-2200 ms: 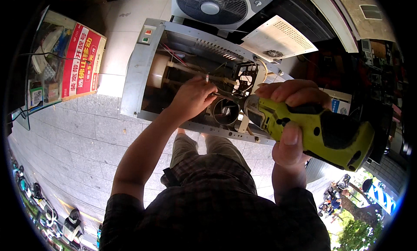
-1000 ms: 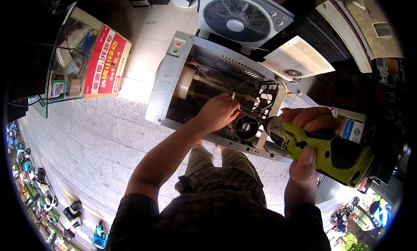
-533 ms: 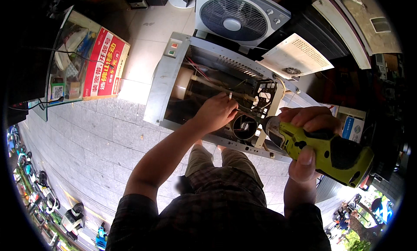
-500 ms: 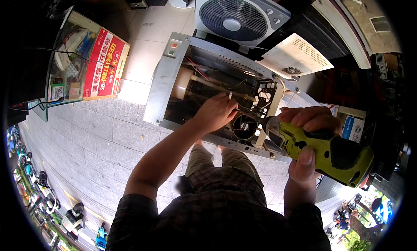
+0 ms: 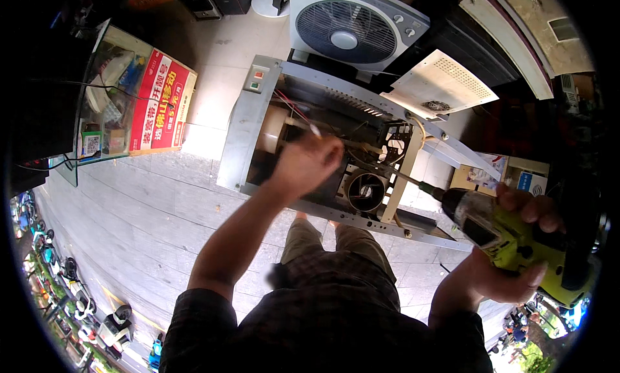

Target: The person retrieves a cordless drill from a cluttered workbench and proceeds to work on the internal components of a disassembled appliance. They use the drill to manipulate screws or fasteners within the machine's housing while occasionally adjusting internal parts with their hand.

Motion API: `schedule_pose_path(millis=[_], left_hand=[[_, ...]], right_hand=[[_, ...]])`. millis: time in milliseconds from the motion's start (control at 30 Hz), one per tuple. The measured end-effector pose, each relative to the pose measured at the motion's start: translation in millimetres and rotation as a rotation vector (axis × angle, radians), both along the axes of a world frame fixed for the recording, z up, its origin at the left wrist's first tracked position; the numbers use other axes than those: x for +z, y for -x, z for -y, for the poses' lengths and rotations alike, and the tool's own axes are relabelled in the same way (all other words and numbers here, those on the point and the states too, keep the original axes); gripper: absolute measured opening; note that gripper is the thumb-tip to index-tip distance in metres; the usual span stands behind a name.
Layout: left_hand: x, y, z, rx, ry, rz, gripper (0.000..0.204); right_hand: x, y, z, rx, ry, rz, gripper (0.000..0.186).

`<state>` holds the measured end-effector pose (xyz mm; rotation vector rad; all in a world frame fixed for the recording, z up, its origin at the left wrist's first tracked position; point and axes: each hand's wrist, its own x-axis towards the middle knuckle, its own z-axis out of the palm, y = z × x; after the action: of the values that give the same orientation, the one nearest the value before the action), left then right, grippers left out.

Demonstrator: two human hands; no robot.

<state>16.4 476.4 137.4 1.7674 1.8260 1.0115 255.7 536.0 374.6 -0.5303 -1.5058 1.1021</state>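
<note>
In my right hand is a lime-green cordless drill, its grey nose pointing left. A long thin bit reaches from it toward the inside of an open grey metal machine casing. My left hand, smeared by motion, hovers over the casing's interior with its fingers curled. A short white stick like a cigarette pokes up from between those fingers. Beneath and beside that hand are a pale roller, red wires and a round metal ring near the right end.
A grey box fan stands beyond the casing, beside a perforated cream panel. At the left is a glass display case with a red sign. Grey paving runs along the left, with parked scooters farther off.
The drill and my right hand have drawn back to the right, exposing more of the long bit. My left hand has moved left, away from the bit.
</note>
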Motion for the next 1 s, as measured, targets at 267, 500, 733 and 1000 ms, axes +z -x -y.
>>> schedule_pose_path(millis=[267, 500, 733, 1000], left_hand=[[15, 139, -33, 0.366, -0.047, -0.383, 0.015], [23, 128, -17, 0.458, 0.061, -0.239, 0.026], [4, 17, 57, 0.101, 0.109, 0.018, 0.058], [-22, -2, 48, 0.193, 0.463, 0.196, 0.062]], right_hand=[[-5, -20, 1, 0.01, 0.058, 0.018, 0.049], [-8, -20, 2, 0.017, 0.048, 0.058, 0.05], [-18, -24, 6, -0.012, 0.008, 0.166, 0.046], [-38, -11, 33, 0.202, 0.094, 0.088, 0.054]])
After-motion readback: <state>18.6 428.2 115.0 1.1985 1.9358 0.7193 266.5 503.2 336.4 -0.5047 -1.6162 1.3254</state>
